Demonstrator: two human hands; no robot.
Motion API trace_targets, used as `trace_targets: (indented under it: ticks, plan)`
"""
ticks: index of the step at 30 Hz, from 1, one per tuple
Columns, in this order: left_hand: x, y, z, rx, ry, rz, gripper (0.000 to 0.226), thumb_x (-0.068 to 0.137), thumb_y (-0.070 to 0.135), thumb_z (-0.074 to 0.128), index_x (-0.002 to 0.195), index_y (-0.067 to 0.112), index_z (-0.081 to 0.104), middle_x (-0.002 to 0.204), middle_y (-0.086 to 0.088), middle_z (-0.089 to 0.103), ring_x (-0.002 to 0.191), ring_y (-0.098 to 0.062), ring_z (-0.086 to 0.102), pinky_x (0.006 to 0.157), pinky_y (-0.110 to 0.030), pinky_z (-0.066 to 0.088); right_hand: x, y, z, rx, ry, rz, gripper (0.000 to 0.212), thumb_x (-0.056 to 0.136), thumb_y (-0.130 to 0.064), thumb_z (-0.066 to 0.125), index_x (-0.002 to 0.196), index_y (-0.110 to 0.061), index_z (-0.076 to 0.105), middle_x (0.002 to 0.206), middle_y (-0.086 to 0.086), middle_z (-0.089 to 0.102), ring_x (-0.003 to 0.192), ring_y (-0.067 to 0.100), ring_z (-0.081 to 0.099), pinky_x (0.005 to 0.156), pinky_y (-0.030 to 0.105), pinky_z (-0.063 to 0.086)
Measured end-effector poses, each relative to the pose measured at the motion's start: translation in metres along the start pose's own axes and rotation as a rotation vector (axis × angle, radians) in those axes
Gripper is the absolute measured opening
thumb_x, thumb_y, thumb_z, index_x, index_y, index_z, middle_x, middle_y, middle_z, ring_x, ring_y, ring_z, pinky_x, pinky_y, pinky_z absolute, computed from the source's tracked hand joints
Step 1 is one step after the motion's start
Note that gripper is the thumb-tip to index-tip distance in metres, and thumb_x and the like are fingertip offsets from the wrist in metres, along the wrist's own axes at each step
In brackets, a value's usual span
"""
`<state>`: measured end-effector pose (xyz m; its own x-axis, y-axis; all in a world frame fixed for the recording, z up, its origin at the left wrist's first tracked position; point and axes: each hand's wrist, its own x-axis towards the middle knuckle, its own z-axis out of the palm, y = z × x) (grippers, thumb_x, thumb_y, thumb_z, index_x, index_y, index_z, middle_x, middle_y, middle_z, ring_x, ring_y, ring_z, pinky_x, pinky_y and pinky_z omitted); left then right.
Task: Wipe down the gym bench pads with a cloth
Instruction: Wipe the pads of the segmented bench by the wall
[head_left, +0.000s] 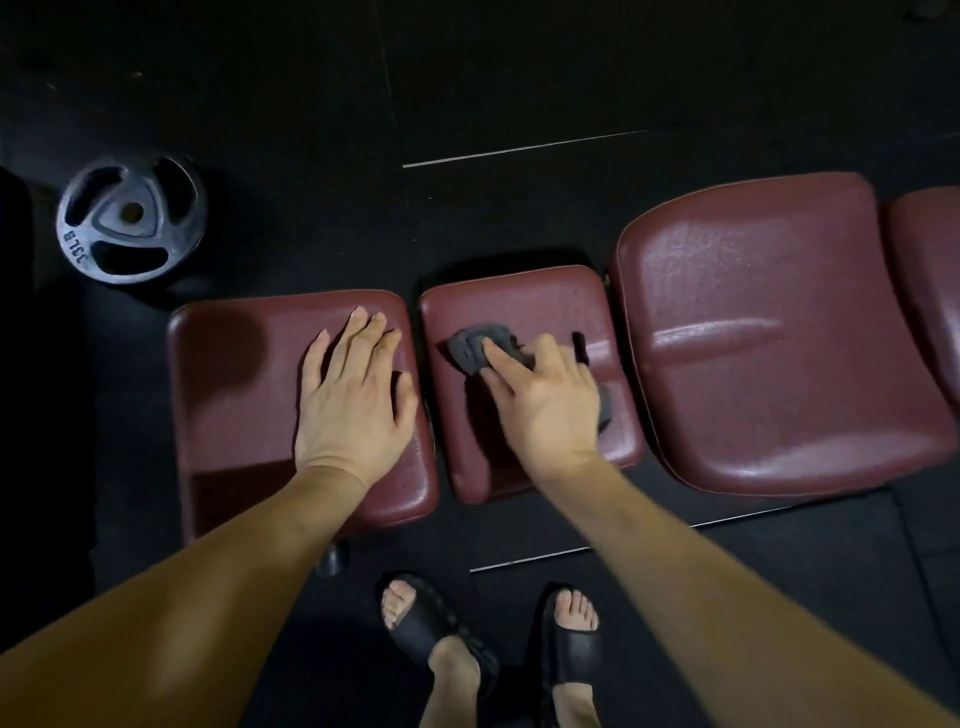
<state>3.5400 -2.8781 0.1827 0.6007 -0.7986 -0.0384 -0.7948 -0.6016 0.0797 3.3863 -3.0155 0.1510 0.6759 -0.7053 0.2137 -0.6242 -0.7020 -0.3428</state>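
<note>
Where black rubber flooring (519, 78) lies under a maroon vinyl bench, a crumpled grey cloth (480, 349) is pressed onto the small middle pad (524, 301) by the right hand (545, 400), index finger extended; the left hand (353, 395) is laid flat, fingers spread, on the glossy left pad (234, 389). An iron weight plate (130, 221) is noted nearby.

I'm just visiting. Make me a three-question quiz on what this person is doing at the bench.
1. Which hand presses the grey cloth?
2. True or false: the left hand lies flat on the leftmost pad.
3. What lies on the floor beyond the pads? A) dumbbell B) weight plate C) bottle

Key:
1. The right hand, on the middle small pad.
2. True.
3. B.
</note>
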Motion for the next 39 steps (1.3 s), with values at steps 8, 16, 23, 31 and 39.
trace_targets:
  ticks: [8,16,23,31,39]
  plan:
    - [0.0,0.0,0.0,0.011,-0.013,-0.005,0.058,0.099,0.036,0.034,0.147,0.008,0.052,0.159,-0.008,0.043,0.154,-0.021,0.026,0.127,-0.048,0.015,-0.002,0.061,-0.028,-0.15,-0.039,0.57,0.033,0.096,-0.037,0.067,0.126,-0.026,0.075,0.101,0.015,0.056,0.086,0.04,0.062,0.074,0.047,0.056]
    - [-0.002,0.001,-0.003,-0.013,-0.007,-0.003,0.058,0.099,0.036,0.034,0.146,0.008,0.053,0.158,-0.008,0.043,0.154,-0.021,0.026,0.127,-0.047,0.014,-0.025,0.006,-0.024,-0.042,-0.095,0.033,0.028,0.088,-0.035,0.072,0.114,-0.027,0.079,0.089,0.008,0.056,0.071,0.033,0.059,0.059,0.04,0.049]
    - [-0.004,0.001,-0.002,-0.012,-0.01,0.012,0.057,0.101,0.038,0.032,0.145,0.009,0.053,0.158,-0.01,0.043,0.154,-0.023,0.025,0.127,-0.048,0.013,-0.022,0.065,-0.033,-0.187,-0.01,0.365,0.027,0.089,-0.031,0.07,0.113,-0.021,0.079,0.091,0.013,0.058,0.078,0.039,0.061,0.062,0.044,0.053]
    - [-0.011,-0.003,-0.008,-0.064,0.013,0.044,0.052,0.097,0.027,0.034,0.14,0.01,0.057,0.145,-0.01,0.053,0.148,-0.027,0.037,0.125,-0.047,0.023,-0.054,-0.004,-0.018,-0.056,-0.014,-0.105,0.034,0.089,-0.031,0.073,0.124,-0.03,0.074,0.088,0.006,0.058,0.073,0.034,0.058,0.059,0.041,0.043]
    - [-0.053,0.009,-0.015,-0.109,-0.026,0.035,0.053,0.09,0.025,0.035,0.137,0.014,0.058,0.139,-0.005,0.058,0.135,-0.024,0.049,0.119,-0.042,0.032,-0.059,0.024,-0.023,-0.129,0.012,0.363,0.043,0.093,-0.038,0.065,0.128,-0.013,0.069,0.096,0.016,0.06,0.083,0.04,0.061,0.064,0.046,0.049]
